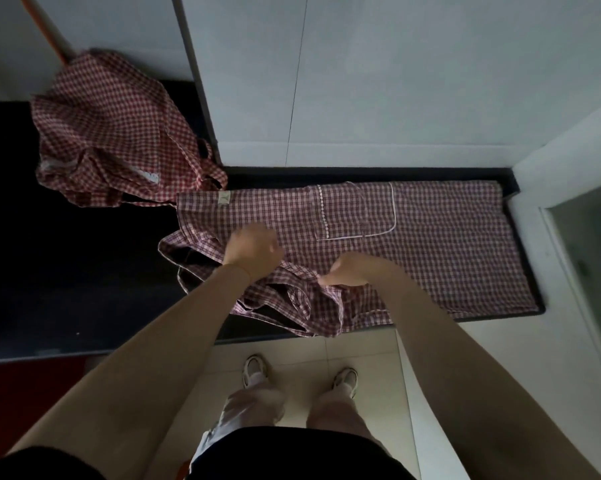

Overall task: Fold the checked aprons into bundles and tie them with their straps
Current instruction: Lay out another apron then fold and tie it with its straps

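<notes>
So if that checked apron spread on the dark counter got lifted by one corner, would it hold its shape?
Probably not. The spread apron looks like thin cloth: it bunches into soft folds where the hands, left hand and right hand, gather it. It likely hangs limp and weighs little. Its near edge already droops over the counter front, so it may slide off.

Red-and-white checked aprons (448,244), black counter (67,271)
</notes>
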